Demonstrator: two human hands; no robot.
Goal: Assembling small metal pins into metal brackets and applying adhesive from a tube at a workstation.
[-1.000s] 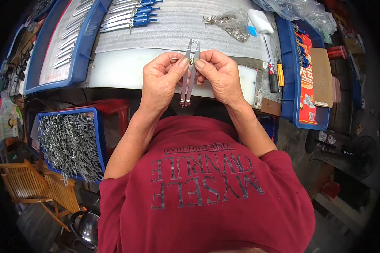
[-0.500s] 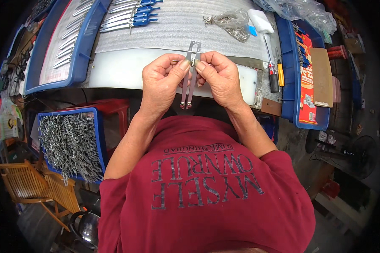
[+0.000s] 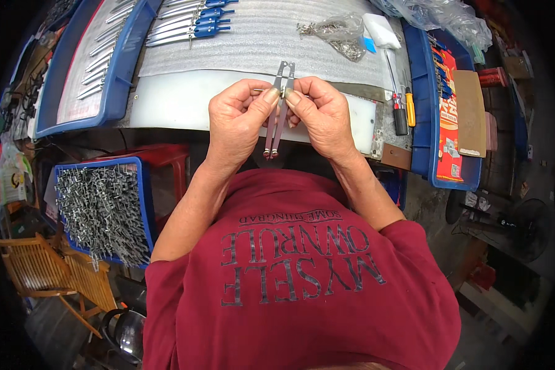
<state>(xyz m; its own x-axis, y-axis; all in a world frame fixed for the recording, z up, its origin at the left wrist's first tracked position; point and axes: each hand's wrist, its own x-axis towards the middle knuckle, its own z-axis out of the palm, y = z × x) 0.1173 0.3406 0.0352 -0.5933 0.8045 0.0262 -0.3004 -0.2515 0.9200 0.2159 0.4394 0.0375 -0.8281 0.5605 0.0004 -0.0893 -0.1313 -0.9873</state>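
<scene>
Above the near edge of the worktable, both my hands hold a pair of compass legs (image 3: 274, 126), two flat grey metal strips side by side. Small holes show at their far ends and little round fittings at their near ends. A thin metal rod crosses them between my thumbs. My left hand (image 3: 239, 114) pinches the left strip and the rod, thumb on top. With thumb and curled fingers my right hand (image 3: 322, 113) grips the right side. The fingertips under the strips are partly hidden.
Blue-headed compasses (image 3: 206, 24) lie on the foam sheet (image 3: 265, 31), near a plastic bag of small metal parts (image 3: 345, 37). Two screwdrivers (image 3: 401, 114) lie at right. Blue trays (image 3: 114, 105) flank the table; a blue crate (image 3: 145, 209) of metal pieces stands lower left.
The two metal strips have come slightly closer together at their near ends and shifted a little. My hands keep nearly the same place and grip.
</scene>
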